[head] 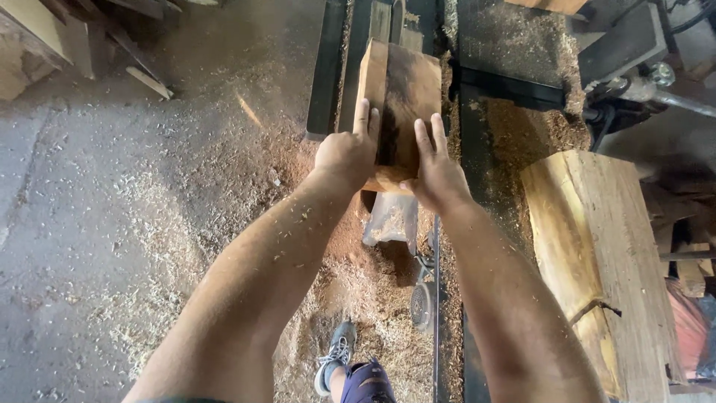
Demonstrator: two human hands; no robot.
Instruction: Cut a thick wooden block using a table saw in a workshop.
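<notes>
At the bottom of the view a grey laced shoe (337,362) and a dark blue clad knee (369,382) stand on the sawdust-strewn concrete floor (97,246), just left of the long black steel rail of the saw bench (450,328), beside which a small round metal wheel (422,304) sits low. Both bare forearms, flecked with sawdust, reach forward from here. To the right of the rail, a big pale yellow-brown slab of sawn timber (604,261) lies along the bench's right side, well apart from the hands. Farther on, the left hand (347,155) is laid against the near left corner of a thick rectangular block of brown wood with a dark-stained top face (403,93), the fingers straight and together, pressed flat on the block's left edge rather than curled round it. The right hand (438,173) rests on the block's near right corner, fingers spread and extended over the top face, the thumb tucked at the near end; neither hand closes into a grip. The block lies lengthwise between the bench's black rails, its far end pointing away. Beyond it, sawdust covers the bench's far right part, near a grey metal machine housing (623,45) at the far right corner.
</notes>
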